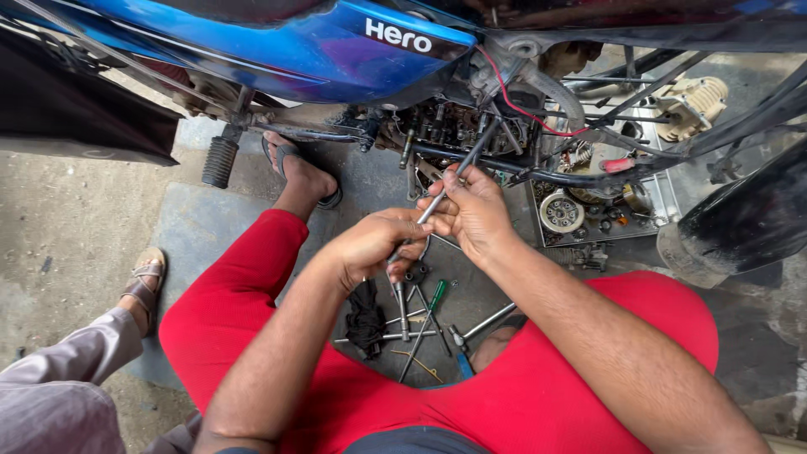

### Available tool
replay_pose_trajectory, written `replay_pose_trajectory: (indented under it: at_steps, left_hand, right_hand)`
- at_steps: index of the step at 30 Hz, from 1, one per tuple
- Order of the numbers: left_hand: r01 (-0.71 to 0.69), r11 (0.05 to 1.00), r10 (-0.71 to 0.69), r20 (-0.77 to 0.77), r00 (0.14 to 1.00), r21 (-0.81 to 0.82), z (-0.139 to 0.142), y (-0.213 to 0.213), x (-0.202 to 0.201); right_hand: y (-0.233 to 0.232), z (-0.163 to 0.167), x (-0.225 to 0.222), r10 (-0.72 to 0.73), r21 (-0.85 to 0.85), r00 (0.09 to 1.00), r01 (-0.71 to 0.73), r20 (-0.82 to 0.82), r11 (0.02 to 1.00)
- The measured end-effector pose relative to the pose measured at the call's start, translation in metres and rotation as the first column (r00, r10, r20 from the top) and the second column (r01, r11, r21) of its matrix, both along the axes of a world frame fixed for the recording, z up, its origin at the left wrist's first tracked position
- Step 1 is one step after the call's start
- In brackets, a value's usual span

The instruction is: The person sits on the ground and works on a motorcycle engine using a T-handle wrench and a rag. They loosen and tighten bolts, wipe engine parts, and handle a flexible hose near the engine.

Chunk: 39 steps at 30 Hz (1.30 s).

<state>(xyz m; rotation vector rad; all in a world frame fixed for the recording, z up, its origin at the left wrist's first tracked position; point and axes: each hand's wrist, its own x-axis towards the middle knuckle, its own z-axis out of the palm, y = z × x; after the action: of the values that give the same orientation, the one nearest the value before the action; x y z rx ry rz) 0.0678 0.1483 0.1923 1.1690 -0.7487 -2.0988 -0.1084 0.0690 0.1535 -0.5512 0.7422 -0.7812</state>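
We find the person squatting in red trousers beside a blue motorcycle (277, 46), both hands raised before the exposed engine (454, 126). The left hand (370, 245) is clenched round the lower end of a long slim metal driver (445, 189); the right hand (471, 210) pinches the shaft higher up, steadying it. The driver slants upward, its tip at the open valve area under the tank. We judge the step in hand to be seating the tool on a fastener or adjuster in the engine head; the contact point is too small to confirm. The next move calls for holding the shaft in line while the lower hand turns. On the ground between the knees lie loose wrenches (403, 324), a green-handled screwdriver (435, 296) and a dark rag (366, 315). A tray of engine parts (588, 214) sits at the right, beneath the frame. Another person's sandalled foot (147, 282) stands at the left.
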Motion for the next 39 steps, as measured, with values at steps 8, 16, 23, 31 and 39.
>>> replay_pose_trajectory:
  at_steps: [8, 16, 23, 31, 39]
  left_hand:
    - [0.157, 0.856, 0.399, 0.822, 0.407, -0.493, -0.044, 0.016, -0.055]
    - [-0.118, 0.766, 0.582, 0.602, 0.548, -0.632, -0.101, 0.007, -0.125]
    - [-0.326, 0.778, 0.608, 0.513, 0.606, -0.537, -0.114, 0.010, -0.155]
    - [-0.704, 0.662, 0.729, 0.003, 0.684, -0.255, -0.049, 0.012, -0.249]
    - [-0.646, 0.760, 0.610, -0.271, 0.745, -0.067, -0.043, -0.023, -0.324]
  right_hand:
    - [0.001, -0.039, 0.008, -0.099, -0.166, 0.980, 0.070, -0.172, 0.984]
    - [0.002, -0.032, -0.029, -0.049, -0.229, 0.912, -0.051, -0.408, 0.972]
    - [-0.010, -0.029, -0.054, 0.079, -0.212, 0.892, -0.190, -0.444, 0.959]
    - [-0.024, 0.034, -0.080, 0.244, -0.066, 0.626, -0.429, -0.740, 0.901]
    - [-0.055, 0.082, -0.126, 0.379, 0.066, 0.445, -0.575, -0.811, 0.816]
